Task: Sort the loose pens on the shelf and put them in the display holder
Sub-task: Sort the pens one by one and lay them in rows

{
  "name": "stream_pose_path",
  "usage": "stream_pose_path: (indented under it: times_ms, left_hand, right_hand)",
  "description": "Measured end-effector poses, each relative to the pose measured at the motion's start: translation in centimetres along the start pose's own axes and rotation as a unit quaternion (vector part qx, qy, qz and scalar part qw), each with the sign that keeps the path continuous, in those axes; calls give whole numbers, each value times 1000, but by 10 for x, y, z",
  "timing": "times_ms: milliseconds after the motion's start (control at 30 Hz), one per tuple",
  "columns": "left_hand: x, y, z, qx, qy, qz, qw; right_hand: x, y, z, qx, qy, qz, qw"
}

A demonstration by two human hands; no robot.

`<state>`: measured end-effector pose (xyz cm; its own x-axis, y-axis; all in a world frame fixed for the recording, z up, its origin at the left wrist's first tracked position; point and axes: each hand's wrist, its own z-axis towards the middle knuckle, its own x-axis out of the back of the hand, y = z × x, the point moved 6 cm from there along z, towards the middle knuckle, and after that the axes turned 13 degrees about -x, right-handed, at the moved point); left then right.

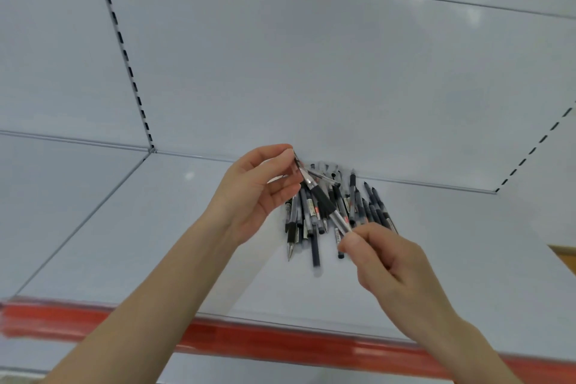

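One pen [321,200] is pinched at its ends by the left hand [255,193] and right hand [389,259], just above the pen pile [369,207] on the shelf [149,227]. Light, stiff, probably slick: its black grip looks the surest hold.

The shelf [156,227] and the back panel [311,72] look like smooth painted sheet metal, pale and semi-glossy (soft reflections show on both). The red strip [249,340] along the shelf's front edge looks like shiny plastic. The pens [371,203] are plastic, some barrels clear and glossy, others dark and matt; the uppermost pen [324,201] has a matt black grip sleeve, and one pen tip [290,252] looks like bright metal.
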<state>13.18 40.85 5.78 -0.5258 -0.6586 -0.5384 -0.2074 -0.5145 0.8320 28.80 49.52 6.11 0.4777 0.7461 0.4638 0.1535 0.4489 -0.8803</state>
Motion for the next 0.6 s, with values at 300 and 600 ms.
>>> stream_pose_path:
  times_ms: [300,600]
  left_hand:
    - [1,6,-8,-37,22,14,999]
    - [-7,7,-21,-90,10,43,995]
  right_hand:
    - [-5,-3,0,-15,1,-26,1000]
    - [-10,-6,7,-22,-1,29,999]
